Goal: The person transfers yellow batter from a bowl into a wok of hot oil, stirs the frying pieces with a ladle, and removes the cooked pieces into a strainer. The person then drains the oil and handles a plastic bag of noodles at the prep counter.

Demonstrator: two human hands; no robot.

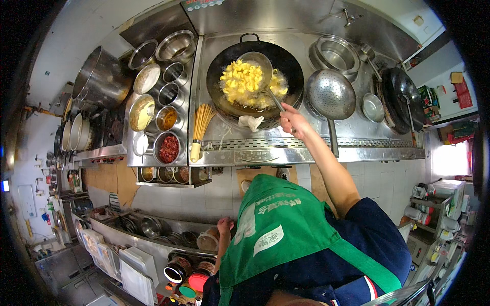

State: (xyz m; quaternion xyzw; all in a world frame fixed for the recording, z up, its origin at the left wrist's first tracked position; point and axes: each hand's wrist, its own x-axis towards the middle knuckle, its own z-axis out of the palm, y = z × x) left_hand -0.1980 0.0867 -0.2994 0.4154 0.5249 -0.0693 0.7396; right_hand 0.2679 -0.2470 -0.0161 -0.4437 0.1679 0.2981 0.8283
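My right hand grips the handle of a metal ladle, whose bowl is in a black wok. Yellow food pieces lie in and around the ladle, with bubbling oil about them. A white folded cloth rests on the wok's near rim. To the right of the wok, a perforated metal strainer lies with its handle towards me. My left hand hangs low at my side, near a round container on the lower counter; its fingers look curled and I see nothing in them.
A bamboo wok brush lies left of the wok. Metal pots with seasonings, among them chopped red chili, stand further left. Stacked metal basins and a second black wok are at the right. A tall steel pot stands at the far left.
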